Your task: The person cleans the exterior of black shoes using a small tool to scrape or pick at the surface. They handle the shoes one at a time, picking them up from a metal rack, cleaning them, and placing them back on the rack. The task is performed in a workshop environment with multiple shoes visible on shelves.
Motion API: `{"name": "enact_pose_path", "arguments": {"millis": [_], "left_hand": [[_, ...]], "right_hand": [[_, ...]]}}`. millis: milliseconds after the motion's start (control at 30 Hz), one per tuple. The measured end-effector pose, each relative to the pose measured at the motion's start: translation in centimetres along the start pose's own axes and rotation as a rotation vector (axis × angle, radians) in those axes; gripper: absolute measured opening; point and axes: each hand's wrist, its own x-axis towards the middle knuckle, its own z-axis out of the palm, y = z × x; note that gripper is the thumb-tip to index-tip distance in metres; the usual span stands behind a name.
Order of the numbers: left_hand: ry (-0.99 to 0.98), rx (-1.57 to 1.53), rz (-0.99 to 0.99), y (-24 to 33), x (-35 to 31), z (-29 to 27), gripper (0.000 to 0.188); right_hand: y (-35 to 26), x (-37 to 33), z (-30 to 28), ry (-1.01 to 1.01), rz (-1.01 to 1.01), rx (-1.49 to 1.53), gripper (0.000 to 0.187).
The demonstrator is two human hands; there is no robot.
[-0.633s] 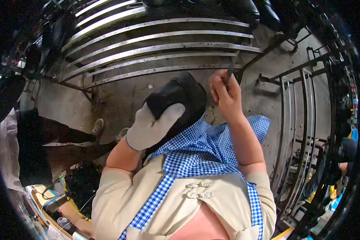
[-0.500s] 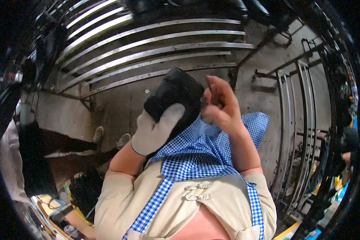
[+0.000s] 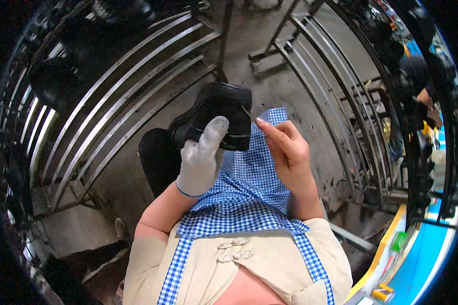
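Note:
My left hand [image 3: 201, 165], in a pale grey glove, grips a black leather shoe [image 3: 224, 97] in front of my lap, its thumb lying over the shoe. The shoe's opening faces up toward me. Bare and closed, my right hand [image 3: 291, 150] pinches a thin, pointed metal tool [image 3: 249, 115], whose far end reaches the right edge of the shoe. The tool's exact kind is too small to tell, and its other end is hidden in the fingers. A blue checked apron [image 3: 259, 175] lies beneath both hands.
Metal rail racks stand to the left [image 3: 132, 81] and to the right [image 3: 336, 91], with concrete floor [image 3: 249, 30] between them. At the lower right is a blue-topped bench [image 3: 417, 262] with a yellow edge and small items. Another person [image 3: 417, 76] is at the far right.
My view has swung to the right, bringing the blue bench into sight. The shoe has been turned in my left hand. My right hand has come in to the shoe with the thin tool.

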Motion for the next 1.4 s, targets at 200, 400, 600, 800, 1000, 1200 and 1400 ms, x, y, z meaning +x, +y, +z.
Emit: {"name": "enact_pose_path", "arguments": {"millis": [200,400,600,800,1000,1200,1400], "left_hand": [[-0.072,-0.158,-0.221,-1.0,1.1,0.2,0.034],[-0.14,-0.007,-0.105,-1.3,0.7,1.0,0.034],[-0.146,0.32,-0.018,-1.8,1.0,1.4,0.029],[-0.15,0.4,-0.027,-3.5,1.1,0.2,0.034],[-0.267,0.463,0.071,-1.8,0.6,0.2,0.036],[0.027,-0.384,-0.383,-1.9,0.8,0.8,0.036],[0.091,-0.467,-0.418,-1.8,0.9,1.5,0.031]], "right_hand": [[0.4,-0.7,-2.8,0.016,-0.066,-0.323,0.056],[0.2,0.5,-2.8,-0.019,-0.13,-0.422,0.055],[2.5,0.5,-2.2,0.086,-0.011,-0.022,0.042],[2.5,0.7,-2.8,-0.046,0.013,0.01,0.042],[1.0,1.0,-3.9,-0.055,-0.058,-0.208,0.042],[0.2,-1.5,-4.0,-0.082,-0.035,-0.39,0.049],[-1.0,-1.1,-3.8,-0.144,-0.068,-0.589,0.06]]}}
